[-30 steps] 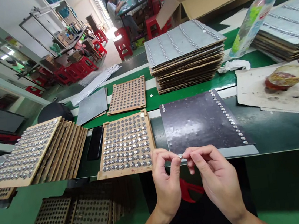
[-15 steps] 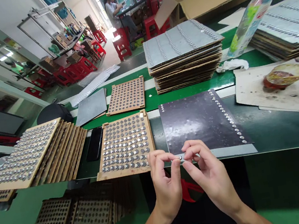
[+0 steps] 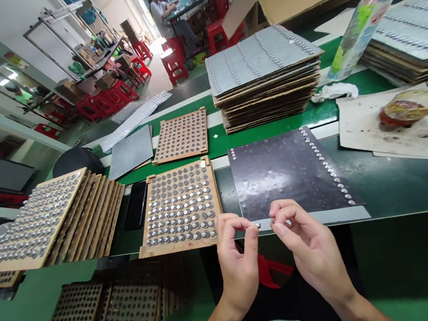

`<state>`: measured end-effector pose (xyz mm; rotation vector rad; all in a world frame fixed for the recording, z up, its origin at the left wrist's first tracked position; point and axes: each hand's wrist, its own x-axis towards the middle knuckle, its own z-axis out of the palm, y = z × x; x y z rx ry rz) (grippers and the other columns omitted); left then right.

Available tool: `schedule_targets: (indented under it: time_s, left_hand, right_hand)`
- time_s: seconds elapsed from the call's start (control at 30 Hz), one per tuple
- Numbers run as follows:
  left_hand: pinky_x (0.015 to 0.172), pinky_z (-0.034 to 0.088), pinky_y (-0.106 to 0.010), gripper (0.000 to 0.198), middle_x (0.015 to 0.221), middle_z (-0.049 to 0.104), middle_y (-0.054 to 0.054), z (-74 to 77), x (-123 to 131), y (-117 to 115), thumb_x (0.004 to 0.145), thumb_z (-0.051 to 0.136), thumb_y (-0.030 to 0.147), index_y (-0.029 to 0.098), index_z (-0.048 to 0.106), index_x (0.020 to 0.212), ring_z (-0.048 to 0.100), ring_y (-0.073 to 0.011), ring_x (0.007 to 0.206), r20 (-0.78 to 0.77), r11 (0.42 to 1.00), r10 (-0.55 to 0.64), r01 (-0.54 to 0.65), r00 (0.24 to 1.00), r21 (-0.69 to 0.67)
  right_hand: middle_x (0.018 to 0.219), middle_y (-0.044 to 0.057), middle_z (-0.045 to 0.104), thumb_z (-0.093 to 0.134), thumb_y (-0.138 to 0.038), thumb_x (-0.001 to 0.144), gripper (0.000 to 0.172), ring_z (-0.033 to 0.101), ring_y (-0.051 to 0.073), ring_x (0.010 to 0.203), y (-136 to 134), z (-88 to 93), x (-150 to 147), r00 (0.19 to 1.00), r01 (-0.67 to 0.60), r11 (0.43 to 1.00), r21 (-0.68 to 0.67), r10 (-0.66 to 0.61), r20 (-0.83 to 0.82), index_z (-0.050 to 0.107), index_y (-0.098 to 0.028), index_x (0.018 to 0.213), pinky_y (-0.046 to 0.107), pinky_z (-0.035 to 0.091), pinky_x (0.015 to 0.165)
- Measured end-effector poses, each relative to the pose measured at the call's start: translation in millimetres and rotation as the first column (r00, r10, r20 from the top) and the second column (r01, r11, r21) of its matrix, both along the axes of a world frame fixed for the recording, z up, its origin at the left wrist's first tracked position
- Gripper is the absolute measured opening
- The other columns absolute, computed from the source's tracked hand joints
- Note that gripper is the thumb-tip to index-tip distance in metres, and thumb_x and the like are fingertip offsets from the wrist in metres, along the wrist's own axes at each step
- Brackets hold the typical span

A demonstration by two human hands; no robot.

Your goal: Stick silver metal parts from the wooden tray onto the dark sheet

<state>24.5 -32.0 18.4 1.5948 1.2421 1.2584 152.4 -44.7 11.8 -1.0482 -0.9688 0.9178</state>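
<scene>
My left hand [image 3: 239,256] pinches a small shiny metal button-like piece [image 3: 258,226] between thumb and forefinger, at the table's front edge. A short gap to the right, my right hand [image 3: 311,245] has its thumb and fingertips drawn together; whatever they hold is hidden or too small to name. Just beyond both hands lies a dark sheet [image 3: 276,178], with a row of small round metal pieces [image 3: 325,165] down its right side and several at its upper left corner. Left of my hands rests a wooden board [image 3: 178,174] carrying rows of round metal pieces, some with bright centres.
Stacked boards [image 3: 81,218] lean at left beside a black phone [image 3: 135,207]. Behind the dark sheet stands a stack of grey sheets [image 3: 267,88]. A plastic bottle [image 3: 368,22], white tissue [image 3: 334,91] and stained container with a stick [image 3: 411,107] are at right. A person sits far off.
My right hand has drawn away to the right, widening the gap between the hands. The left hand stays nearly in place with the small metal piece.
</scene>
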Motion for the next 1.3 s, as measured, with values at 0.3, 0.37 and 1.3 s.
schedule_targets:
  time_s: [0.3,0.37,1.3]
  left_hand:
    - [0.079,0.047,-0.031,0.022,0.088,0.053,-0.003,-0.2,-4,-1,0.101,0.058,0.038,0.021,0.062,0.087,0.054,-0.0190,0.084,0.065,0.996,-0.054,0.058,0.996,-0.064]
    - [0.078,0.047,-0.030,0.023,0.087,0.054,-0.003,0.1,-3,0,0.100,0.058,0.039,0.021,0.062,0.086,0.054,-0.0190,0.083,0.057,0.997,-0.056,0.058,0.997,-0.048]
    - [0.084,0.043,-0.028,0.011,0.090,0.054,-0.002,-2.4,-3,-2,0.095,0.060,0.012,0.023,0.060,0.093,0.053,-0.0180,0.090,-0.254,0.955,0.128,-0.050,0.959,0.294]
  right_hand:
    - [0.091,0.005,0.057,0.064,-0.031,0.094,0.020,0.057,0.018,0.084,3,-3.9,1,0.999,-0.014,1.000,-0.026,0.013,-0.033,0.061,-0.022,0.077,0.025,0.050,0.066]
    - [0.090,0.005,0.057,0.064,-0.031,0.094,0.020,0.058,0.019,0.084,2,-2.4,1,1.000,-0.008,1.000,-0.027,0.008,-0.030,0.061,-0.022,0.076,0.026,0.050,0.067]
    - [0.090,0.002,0.055,0.064,-0.029,0.093,0.016,0.056,0.015,0.081,1,2.1,-3,0.987,-0.158,0.983,-0.090,0.154,-0.055,0.060,-0.024,0.079,0.022,0.048,0.071]
